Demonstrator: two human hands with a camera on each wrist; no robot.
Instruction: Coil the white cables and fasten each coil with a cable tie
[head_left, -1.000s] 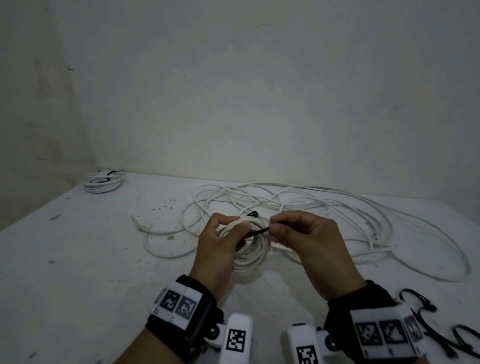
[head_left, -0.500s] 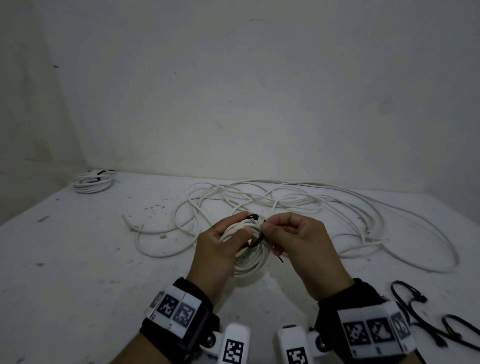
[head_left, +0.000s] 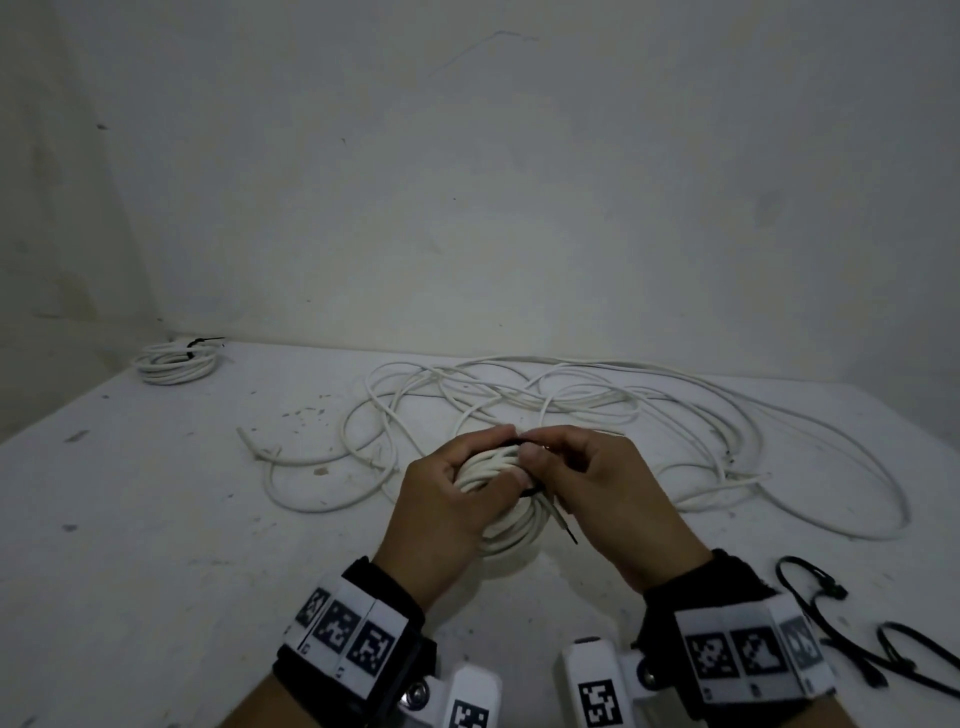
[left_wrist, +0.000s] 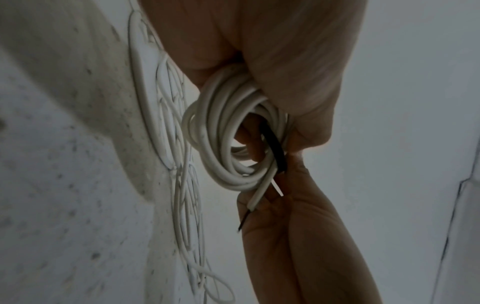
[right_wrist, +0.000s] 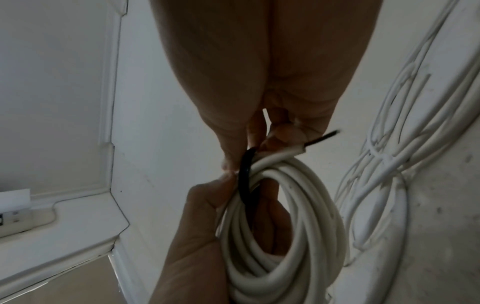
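Note:
My left hand (head_left: 506, 454) grips a small coil of white cable (head_left: 511, 525) above the table, fingers through its middle. A black cable tie (head_left: 529, 491) loops round the coil's strands near the top. My right hand (head_left: 532, 447) pinches the tie right against the left hand's fingertips. In the left wrist view the tie (left_wrist: 275, 152) crosses the coil (left_wrist: 221, 144) between both hands. In the right wrist view the tie (right_wrist: 245, 176) curves over the coil (right_wrist: 285, 226). The cable's cut end (head_left: 558, 517), with dark core showing, sticks out under the right hand.
A long tangle of loose white cable (head_left: 623, 405) lies on the white table (head_left: 156, 519) behind the hands. A tied coil (head_left: 174, 358) sits at the far left by the wall. Spare black cable ties (head_left: 831, 623) lie at the right front.
The right hand, which held the tie stretched out to the right, has come in against the left hand. The tie now curves round the coil.

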